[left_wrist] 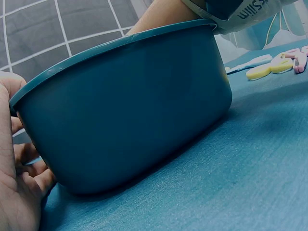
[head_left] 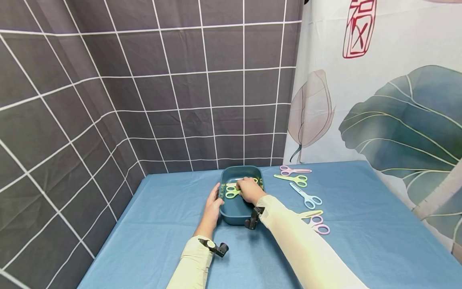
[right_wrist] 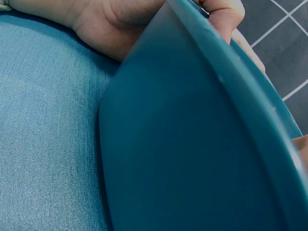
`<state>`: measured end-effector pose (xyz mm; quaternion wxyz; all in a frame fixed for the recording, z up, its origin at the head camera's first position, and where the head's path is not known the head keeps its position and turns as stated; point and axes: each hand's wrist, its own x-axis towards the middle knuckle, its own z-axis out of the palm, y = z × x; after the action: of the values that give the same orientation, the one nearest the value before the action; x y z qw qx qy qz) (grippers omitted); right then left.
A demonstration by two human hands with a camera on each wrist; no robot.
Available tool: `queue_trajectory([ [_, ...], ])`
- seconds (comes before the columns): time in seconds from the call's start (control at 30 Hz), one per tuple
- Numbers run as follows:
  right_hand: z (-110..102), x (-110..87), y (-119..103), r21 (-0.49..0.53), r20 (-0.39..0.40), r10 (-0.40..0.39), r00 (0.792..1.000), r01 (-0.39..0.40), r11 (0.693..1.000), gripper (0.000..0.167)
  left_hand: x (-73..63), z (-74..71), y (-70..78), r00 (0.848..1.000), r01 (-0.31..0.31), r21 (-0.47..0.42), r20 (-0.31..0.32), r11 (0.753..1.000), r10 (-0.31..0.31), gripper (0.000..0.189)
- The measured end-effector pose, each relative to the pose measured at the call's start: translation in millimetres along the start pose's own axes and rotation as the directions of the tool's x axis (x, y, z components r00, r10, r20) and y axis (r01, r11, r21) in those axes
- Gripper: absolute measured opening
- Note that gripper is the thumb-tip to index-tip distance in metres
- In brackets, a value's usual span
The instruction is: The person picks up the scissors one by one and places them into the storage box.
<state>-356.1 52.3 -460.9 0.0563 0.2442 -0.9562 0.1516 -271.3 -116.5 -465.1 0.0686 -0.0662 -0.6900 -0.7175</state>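
Note:
A dark blue-green plastic tub (head_left: 236, 220) stands on the table with several children's scissors inside. At its left side, my left hand (head_left: 213, 206) holds the wall, thumb at the rim and fingers outside; the left wrist view shows these fingers (left_wrist: 36, 173) against the tub. My right hand (head_left: 250, 190) reaches into the tub, fingers curled down at the green scissors (head_left: 232, 194), whose handle loops point left. That hand covers the rest of these scissors. Behind it, a yellow handle (head_left: 255, 180) peeks out. The right wrist view mostly holds the tub's outer wall (right_wrist: 178, 130).
Right of the tub, more scissors lie in a loose column: pink (head_left: 297, 171), yellow-green (head_left: 297, 180), light blue (head_left: 308, 198), and a yellow (head_left: 312, 214) and purple-pink pair (head_left: 321, 228) partly behind my right sleeve. A dark gridded cloth (head_left: 173, 120) hangs behind the blue-covered table (head_left: 155, 224).

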Motion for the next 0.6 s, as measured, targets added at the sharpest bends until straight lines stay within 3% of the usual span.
queue_trajectory([
  [0.2,1.8,0.1,1.5,-0.057,-0.009,0.030,1.000,-0.031,0.998,0.009,-0.2,0.9,-1.0,1.000,0.003,0.001,-0.012,1.000,-0.003,0.077],
  [0.47,2.3,1.9,1.9,-0.023,0.007,0.041,0.999,-0.041,0.999,0.009,0.5,-0.2,-0.4,1.000,0.013,-0.002,0.004,1.000,-0.013,0.077],
  [0.6,2.4,2.0,1.6,-0.018,0.009,0.042,0.999,-0.042,0.999,0.008,5.9,-1.5,-9.8,1.000,0.010,-0.008,0.001,1.000,-0.010,0.077],
])
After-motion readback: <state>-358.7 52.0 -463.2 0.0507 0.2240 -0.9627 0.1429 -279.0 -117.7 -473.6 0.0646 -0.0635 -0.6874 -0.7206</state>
